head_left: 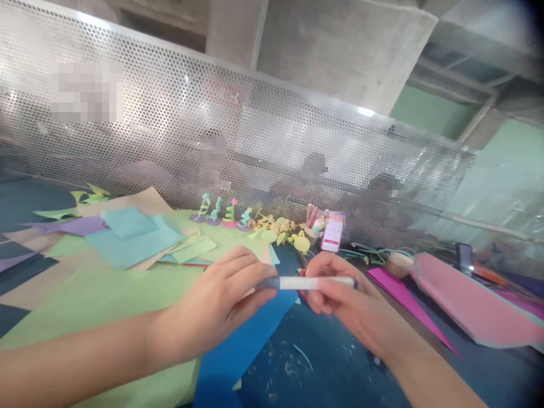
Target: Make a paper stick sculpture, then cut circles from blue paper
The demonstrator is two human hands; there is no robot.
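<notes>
Both my hands hold a white pen [312,282] level above the table. My left hand [221,300] pinches its dark cap end at the left. My right hand [344,300] grips the barrel at the right. Under the hands lies a blue paper sheet [242,345] on a dark blue table [323,368]. A large light green sheet [106,294] lies to the left under my left forearm.
Teal, purple and tan paper sheets [127,238] are stacked at the left. Small paper figures [221,212] and yellow paper scraps [284,232] stand by a perforated metal screen [255,130]. A phone [332,232] leans there. Pink sheets [467,300] lie right.
</notes>
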